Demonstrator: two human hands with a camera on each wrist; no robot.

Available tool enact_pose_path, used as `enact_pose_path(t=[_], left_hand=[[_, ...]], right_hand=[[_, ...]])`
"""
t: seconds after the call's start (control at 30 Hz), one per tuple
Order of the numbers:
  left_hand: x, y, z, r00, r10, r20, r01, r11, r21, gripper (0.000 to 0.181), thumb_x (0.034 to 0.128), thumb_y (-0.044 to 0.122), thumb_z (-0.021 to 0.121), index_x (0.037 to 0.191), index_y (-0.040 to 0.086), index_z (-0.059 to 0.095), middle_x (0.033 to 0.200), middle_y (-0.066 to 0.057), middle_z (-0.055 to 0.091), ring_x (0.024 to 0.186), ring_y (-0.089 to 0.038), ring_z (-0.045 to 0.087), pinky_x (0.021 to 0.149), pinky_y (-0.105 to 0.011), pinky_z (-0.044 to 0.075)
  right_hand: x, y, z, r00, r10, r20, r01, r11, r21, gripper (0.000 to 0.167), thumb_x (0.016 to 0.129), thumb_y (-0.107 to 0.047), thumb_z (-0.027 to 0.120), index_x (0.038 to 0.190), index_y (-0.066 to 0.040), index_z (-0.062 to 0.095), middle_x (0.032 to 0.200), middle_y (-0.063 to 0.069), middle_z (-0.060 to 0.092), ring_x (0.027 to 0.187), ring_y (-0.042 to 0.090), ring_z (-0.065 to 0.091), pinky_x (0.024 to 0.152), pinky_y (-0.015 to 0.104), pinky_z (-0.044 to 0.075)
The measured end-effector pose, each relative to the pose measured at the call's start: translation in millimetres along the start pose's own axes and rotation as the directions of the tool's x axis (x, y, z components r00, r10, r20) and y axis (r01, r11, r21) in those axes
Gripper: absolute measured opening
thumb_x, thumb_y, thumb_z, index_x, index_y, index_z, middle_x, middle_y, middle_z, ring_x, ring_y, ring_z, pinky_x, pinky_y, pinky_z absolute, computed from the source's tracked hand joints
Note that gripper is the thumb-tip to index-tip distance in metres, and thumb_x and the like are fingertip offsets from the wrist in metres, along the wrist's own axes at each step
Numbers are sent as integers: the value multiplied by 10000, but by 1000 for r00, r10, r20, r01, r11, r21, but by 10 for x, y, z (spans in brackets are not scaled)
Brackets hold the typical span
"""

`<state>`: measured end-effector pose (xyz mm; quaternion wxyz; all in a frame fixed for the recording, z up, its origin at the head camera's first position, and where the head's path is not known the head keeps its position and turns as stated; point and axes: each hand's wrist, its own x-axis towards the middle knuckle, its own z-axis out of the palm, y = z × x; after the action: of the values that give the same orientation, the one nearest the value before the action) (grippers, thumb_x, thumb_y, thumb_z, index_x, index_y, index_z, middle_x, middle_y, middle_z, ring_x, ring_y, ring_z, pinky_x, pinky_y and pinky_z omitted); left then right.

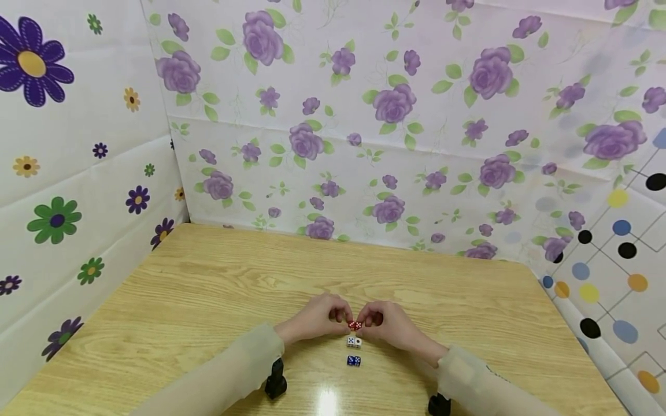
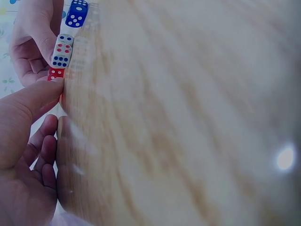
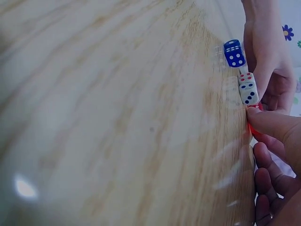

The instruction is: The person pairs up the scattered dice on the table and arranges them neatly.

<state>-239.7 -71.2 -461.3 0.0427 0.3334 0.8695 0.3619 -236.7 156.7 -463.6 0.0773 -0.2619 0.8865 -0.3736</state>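
Observation:
Two red dice (image 1: 355,325) sit side by side on the wooden table, between my hands. My left hand (image 1: 324,316) pinches the left red die between thumb and forefinger. From the other side my right hand (image 1: 387,325) pinches the right one the same way. Just nearer to me lies a pair of white dice (image 1: 354,342), and nearer still a pair of blue dice (image 1: 354,361); the three pairs form short rows in line. In the left wrist view my thumb partly hides the red die (image 2: 56,73). The right wrist view shows a red die (image 3: 257,107) behind my right thumb.
The wooden table (image 1: 234,277) reaches back to a wall of floral cloth (image 1: 354,144). Patterned cloth also hangs at the left and right sides. Black wrist camera mounts (image 1: 276,380) sit under both sleeves.

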Motion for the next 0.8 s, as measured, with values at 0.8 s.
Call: enact_pose_path(t=[0.8], left_hand=[[8, -19, 17, 1000, -2, -6, 2, 1000, 6, 108, 824, 197, 799, 899, 202, 721, 809, -10, 648, 753, -103, 522, 721, -205, 397]], right_hand=[[-3, -14, 0, 1000, -2, -1, 2, 1000, -2, 140, 802, -277, 823, 875, -223, 717, 765, -56, 637, 653, 46, 518, 597, 194, 426]])
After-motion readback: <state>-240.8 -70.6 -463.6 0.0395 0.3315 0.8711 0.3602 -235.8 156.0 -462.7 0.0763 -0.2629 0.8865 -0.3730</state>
